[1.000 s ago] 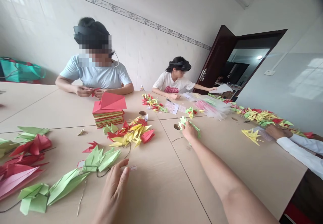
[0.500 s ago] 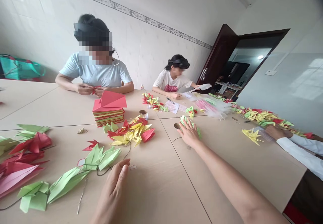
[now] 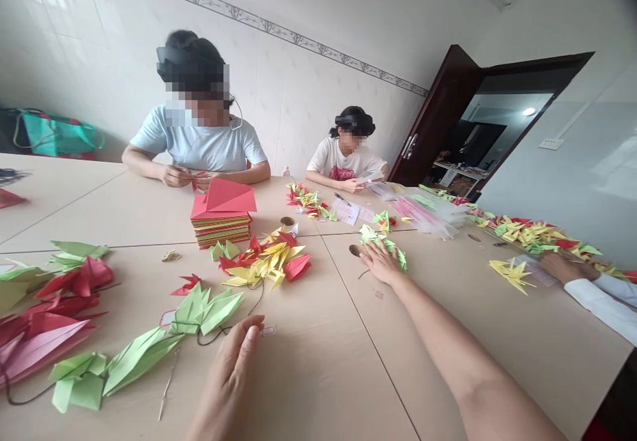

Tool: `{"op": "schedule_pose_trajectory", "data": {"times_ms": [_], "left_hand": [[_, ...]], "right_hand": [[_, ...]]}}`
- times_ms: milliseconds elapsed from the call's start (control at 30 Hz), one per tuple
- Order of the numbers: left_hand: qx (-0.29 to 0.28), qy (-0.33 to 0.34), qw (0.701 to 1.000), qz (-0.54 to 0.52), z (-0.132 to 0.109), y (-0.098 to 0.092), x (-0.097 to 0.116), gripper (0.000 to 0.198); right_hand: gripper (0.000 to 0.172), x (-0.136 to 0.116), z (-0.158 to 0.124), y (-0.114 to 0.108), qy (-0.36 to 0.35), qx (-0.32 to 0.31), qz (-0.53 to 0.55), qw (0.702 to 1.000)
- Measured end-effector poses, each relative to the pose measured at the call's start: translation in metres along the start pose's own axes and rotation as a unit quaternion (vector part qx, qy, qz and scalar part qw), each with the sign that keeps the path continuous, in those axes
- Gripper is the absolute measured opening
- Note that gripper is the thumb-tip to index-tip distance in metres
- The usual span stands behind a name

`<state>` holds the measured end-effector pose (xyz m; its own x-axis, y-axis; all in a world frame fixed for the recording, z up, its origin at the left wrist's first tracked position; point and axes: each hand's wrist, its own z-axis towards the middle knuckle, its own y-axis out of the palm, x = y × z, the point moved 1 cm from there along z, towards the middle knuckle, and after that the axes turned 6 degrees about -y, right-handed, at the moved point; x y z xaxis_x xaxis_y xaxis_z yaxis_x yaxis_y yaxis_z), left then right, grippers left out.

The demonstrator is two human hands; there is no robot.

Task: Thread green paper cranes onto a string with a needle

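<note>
My right hand reaches forward across the table, its fingers spread and resting on the near side of a bundle of light-green folded paper. Whether any finger grips the paper is not clear. My left hand lies on its edge near the front of the table, fingers stretched out and holding nothing. Close to its fingertips runs a dark cord leading to green folded paper pieces. A larger green folded piece lies to the left, with a thin twisted wire in front of it.
A stack of coloured paper stands beyond red and yellow folded pieces. Pink and red pieces lie at left. Two people sit opposite; another person's hands work at right. Clear plastic sleeves lie farther back.
The view has turned slightly left. My right hand has shifted a little, uncovering more of the green paper. The white-shirted person has drawn a pale sheet inward. My left hand stays put.
</note>
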<state>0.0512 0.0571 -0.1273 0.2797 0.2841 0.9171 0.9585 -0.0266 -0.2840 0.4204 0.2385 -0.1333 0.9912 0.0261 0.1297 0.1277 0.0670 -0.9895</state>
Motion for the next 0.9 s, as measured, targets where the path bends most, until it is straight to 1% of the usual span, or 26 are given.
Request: {"op": "schedule_pose_trajectory", "data": {"times_ms": [167,233,300,367,467,567,633,700,800,833,900], "left_hand": [[-0.002,-0.006,1.000,-0.004,0.002,0.000,0.000,0.054],[0.004,-0.002,1.000,-0.004,0.001,0.000,0.002,0.053],[0.009,0.011,1.000,-0.001,0.000,0.001,0.004,0.050],[0.013,0.027,1.000,0.007,-0.001,0.001,0.006,0.048],[0.031,0.076,0.996,0.037,-0.002,0.002,0.008,0.042],[0.051,0.145,0.985,0.084,-0.005,0.003,0.010,0.036],[0.055,0.174,0.977,0.109,-0.007,0.005,0.010,0.032],[0.054,0.204,0.968,0.133,-0.009,0.007,0.009,0.028],[0.064,0.256,0.948,0.179,-0.012,0.010,0.009,0.019],[0.072,0.270,0.940,0.195,-0.011,0.009,0.009,0.019],[0.100,0.284,0.926,0.228,-0.007,0.004,0.009,0.027]], "right_hand": [[0.048,0.002,0.009,-0.007,0.012,0.008,-0.002,1.000],[0.049,-0.002,0.007,-0.012,0.010,0.021,-0.003,1.000],[0.049,-0.010,0.000,-0.018,0.004,0.040,-0.004,0.999],[0.051,-0.026,-0.011,-0.021,-0.010,0.062,0.000,0.998],[0.052,-0.063,-0.035,-0.017,-0.057,0.076,0.021,0.995],[0.053,-0.103,-0.060,-0.004,-0.116,0.054,0.054,0.990],[0.054,-0.122,-0.071,0.004,-0.133,0.030,0.075,0.988],[0.056,-0.134,-0.075,0.008,-0.128,0.008,0.091,0.988],[0.058,-0.139,-0.075,0.009,-0.116,-0.008,0.104,0.988],[0.058,-0.139,-0.075,0.008,-0.113,-0.009,0.107,0.988],[0.057,-0.140,-0.075,0.006,-0.106,-0.007,0.114,0.988]]}}
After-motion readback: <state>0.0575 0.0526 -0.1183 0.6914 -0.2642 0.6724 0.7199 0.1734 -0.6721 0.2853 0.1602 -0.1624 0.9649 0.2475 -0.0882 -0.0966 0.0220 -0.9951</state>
